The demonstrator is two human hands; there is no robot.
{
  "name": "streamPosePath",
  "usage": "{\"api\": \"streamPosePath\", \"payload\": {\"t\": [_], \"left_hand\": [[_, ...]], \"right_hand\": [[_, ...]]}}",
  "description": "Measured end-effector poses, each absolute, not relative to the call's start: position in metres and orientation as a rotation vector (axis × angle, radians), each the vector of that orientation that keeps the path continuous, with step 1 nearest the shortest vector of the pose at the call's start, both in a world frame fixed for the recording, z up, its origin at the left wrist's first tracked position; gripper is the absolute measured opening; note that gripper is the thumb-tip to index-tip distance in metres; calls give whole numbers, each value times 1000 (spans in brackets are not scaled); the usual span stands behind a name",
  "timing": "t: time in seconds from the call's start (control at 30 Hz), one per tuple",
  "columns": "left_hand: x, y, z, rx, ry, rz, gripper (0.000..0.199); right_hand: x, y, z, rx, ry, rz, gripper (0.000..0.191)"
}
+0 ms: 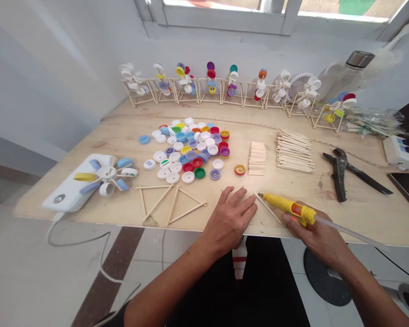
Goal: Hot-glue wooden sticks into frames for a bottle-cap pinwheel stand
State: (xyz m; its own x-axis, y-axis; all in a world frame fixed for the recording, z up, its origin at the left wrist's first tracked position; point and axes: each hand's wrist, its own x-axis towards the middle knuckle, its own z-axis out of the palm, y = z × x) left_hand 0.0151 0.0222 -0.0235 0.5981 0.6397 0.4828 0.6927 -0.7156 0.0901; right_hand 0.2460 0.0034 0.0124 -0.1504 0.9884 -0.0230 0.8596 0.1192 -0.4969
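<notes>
My right hand [318, 236] is closed around a yellow hot glue gun [288, 206], a long clear glue stick [351, 232] coming out of its back. The nozzle points left, at the upper end of a thin wooden stick [268, 209] lying slanted on the table. My left hand [230, 218] rests on the tabletop just left of that stick, fingers stretched and a little apart. Whatever lies beneath its fingers is hidden. Farther left lie two triangular stick frames [187, 206], the leftmost having a gap at one corner.
Many coloured bottle caps [191, 154] spread across the middle, beside short sticks [256, 159] and longer sticks [294, 152]. Black pliers [341, 172] and a phone [407, 188] lie right. A cap wheel [107, 175] rests on a white box [71, 193]. Finished cap wheels on stands [211, 91] line the wall.
</notes>
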Motion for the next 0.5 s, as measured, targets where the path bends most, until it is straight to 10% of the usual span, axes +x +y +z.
{"api": "streamPosePath", "payload": {"t": [0.5], "left_hand": [[15,22,-24,-2704,-1122,-748,20]], "right_hand": [[249,-15,52,-1348,-1838,428,17]]}}
